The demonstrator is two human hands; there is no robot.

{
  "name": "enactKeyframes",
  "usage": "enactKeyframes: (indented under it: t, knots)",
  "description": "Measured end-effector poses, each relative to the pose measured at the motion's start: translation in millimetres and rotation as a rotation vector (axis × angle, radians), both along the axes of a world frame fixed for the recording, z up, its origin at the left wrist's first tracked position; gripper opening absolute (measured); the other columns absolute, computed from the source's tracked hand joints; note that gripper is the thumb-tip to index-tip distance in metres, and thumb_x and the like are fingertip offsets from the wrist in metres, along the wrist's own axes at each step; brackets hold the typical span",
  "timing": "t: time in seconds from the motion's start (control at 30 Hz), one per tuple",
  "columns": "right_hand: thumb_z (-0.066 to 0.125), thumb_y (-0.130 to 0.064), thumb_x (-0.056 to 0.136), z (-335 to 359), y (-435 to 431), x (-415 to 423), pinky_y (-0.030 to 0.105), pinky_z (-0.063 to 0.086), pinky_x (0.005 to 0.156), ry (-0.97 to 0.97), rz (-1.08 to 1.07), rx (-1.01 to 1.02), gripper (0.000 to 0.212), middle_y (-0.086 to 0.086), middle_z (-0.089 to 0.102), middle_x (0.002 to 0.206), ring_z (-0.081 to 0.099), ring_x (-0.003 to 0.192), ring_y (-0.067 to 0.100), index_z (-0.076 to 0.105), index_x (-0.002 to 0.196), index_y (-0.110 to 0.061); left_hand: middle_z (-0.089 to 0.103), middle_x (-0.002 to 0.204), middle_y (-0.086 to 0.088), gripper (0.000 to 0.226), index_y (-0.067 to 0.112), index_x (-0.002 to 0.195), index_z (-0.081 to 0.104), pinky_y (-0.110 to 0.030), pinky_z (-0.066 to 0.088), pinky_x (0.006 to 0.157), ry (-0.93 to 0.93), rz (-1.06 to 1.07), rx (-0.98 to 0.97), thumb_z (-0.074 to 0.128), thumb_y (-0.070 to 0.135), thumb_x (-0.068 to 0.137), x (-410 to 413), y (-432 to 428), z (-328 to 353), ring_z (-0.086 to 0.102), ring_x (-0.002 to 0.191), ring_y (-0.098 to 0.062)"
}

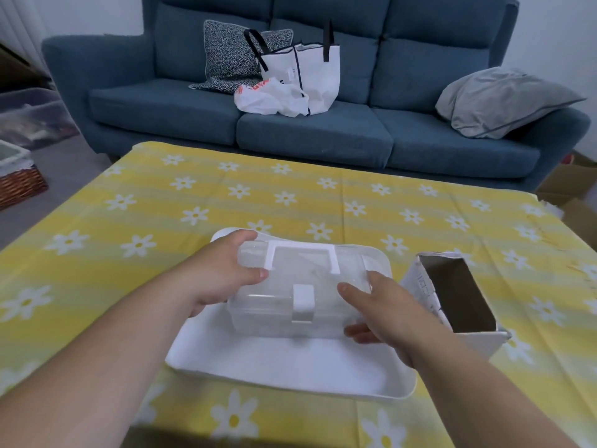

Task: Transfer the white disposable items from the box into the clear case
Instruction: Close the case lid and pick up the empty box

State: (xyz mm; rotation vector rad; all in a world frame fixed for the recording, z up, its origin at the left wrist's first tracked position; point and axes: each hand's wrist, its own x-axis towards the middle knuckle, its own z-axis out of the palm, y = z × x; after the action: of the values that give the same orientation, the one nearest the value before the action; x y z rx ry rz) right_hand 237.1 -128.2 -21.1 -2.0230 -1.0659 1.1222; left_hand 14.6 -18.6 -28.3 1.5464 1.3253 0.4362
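A clear plastic case with a white handle and a white front latch stands on a white tray in the middle of the table. Its lid is down. My left hand grips the case's left end, thumb on the lid. My right hand holds its right end, thumb on the front wall. To the right of the tray stands an open white cardboard box; its inside looks dark and I cannot see any white items in it.
The table wears a yellow cloth with white daisies. Beyond it is a blue sofa with a white tote bag, a plastic bag and cushions. A wicker basket sits on the floor at left.
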Motion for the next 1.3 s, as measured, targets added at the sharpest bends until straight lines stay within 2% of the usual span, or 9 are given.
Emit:
enactKeyframes:
  t: [0.13,0.27,0.47,0.77,0.87,0.93,1.07,1.17,1.3]
  knots:
    - [0.055,-0.046,0.093,-7.2,8.3,-0.8,0.052,0.059,0.082,-0.014,-0.068,0.096,0.024,0.005,0.073,0.092,0.076,0.072,0.026,0.057,0.111,-0.03,0.007,0.167,0.009,0.082,0.048,0.152,0.025,-0.027,0.035,0.1,0.113,-0.103,0.193,0.074,0.038,0.086,16.8,-3.0,1.5,0.025,0.149,-0.018]
    - [0.052,-0.047,0.093,-14.1,18.0,0.6,0.052,0.058,0.085,-0.039,-0.057,0.104,0.018,0.002,0.072,0.088,0.076,0.072,0.024,0.053,0.107,-0.037,-0.014,0.166,0.01,0.103,0.043,0.154,0.017,-0.041,0.016,0.122,0.468,-0.231,0.352,0.075,0.064,0.072,35.7,-7.8,-1.6,-0.012,0.153,-0.021]
    - [0.049,-0.051,0.094,-6.5,19.0,0.6,0.051,0.057,0.086,-0.102,0.001,0.046,0.034,0.0,0.069,0.094,0.075,0.077,0.024,0.05,0.123,-0.032,-0.002,0.167,0.004,0.114,0.029,0.155,0.013,-0.048,0.018,0.122,0.643,-0.268,0.57,0.074,0.071,0.067,45.4,-7.7,-10.1,-0.008,0.154,-0.023]
    - [0.045,-0.057,0.09,-2.4,13.7,0.7,0.05,0.056,0.089,-0.189,0.06,0.043,0.044,-0.004,0.068,0.107,0.072,0.09,0.025,0.055,0.122,-0.029,-0.014,0.166,0.003,0.107,0.046,0.155,-0.002,-0.058,0.01,0.121,0.76,-0.336,0.508,0.068,0.067,0.077,54.8,-13.7,-3.8,-0.017,0.153,-0.028]
    - [0.049,-0.049,0.09,13.3,6.5,10.2,0.052,0.058,0.083,-0.248,0.012,0.075,0.046,0.007,0.075,0.092,0.074,0.079,0.024,0.07,0.102,-0.01,0.003,0.165,0.0,0.104,0.037,0.156,0.013,-0.052,0.006,0.123,0.673,-0.299,0.57,0.071,0.066,0.074,68.3,-17.8,5.1,-0.002,0.153,-0.025]
    - [0.054,-0.031,0.093,26.2,-0.5,27.7,0.048,0.06,0.073,-0.24,-0.1,0.171,0.032,0.005,0.075,0.074,0.073,0.059,0.017,0.072,0.083,-0.006,0.027,0.157,0.004,0.083,0.032,0.15,0.032,-0.039,0.023,0.119,0.435,-0.252,0.679,0.07,0.057,0.081,84.4,-25.4,15.5,0.022,0.146,-0.019]
    - [0.059,-0.017,0.085,46.5,-25.0,74.1,0.042,0.053,0.058,-0.297,-0.413,0.334,0.022,0.003,0.07,0.059,0.064,0.055,0.025,0.071,0.067,-0.012,0.064,0.109,0.01,0.031,0.025,0.122,0.062,-0.031,0.052,0.085,-0.043,-0.239,0.484,0.066,0.033,0.092,127.1,-49.0,30.0,0.064,0.096,-0.012]
    - [0.062,-0.018,0.08,43.0,-43.3,101.4,0.047,0.052,0.06,-0.296,-0.564,0.313,0.016,0.013,0.066,0.062,0.055,0.058,0.028,0.07,0.067,-0.014,0.066,0.092,0.007,0.025,0.021,0.12,0.062,-0.036,0.055,0.086,-0.187,-0.235,0.233,0.062,0.027,0.095,154.0,-60.5,23.2,0.067,0.092,-0.018]
    - [0.06,-0.036,0.089,33.1,-62.2,118.0,0.052,0.055,0.077,-0.312,-0.5,0.147,0.028,0.016,0.067,0.073,0.063,0.076,0.039,0.068,0.079,-0.011,0.062,0.116,0.006,0.048,0.03,0.143,0.041,-0.033,0.047,0.098,-0.2,-0.254,0.033,0.053,0.043,0.098,179.0,-66.2,9.9,0.061,0.108,-0.017]
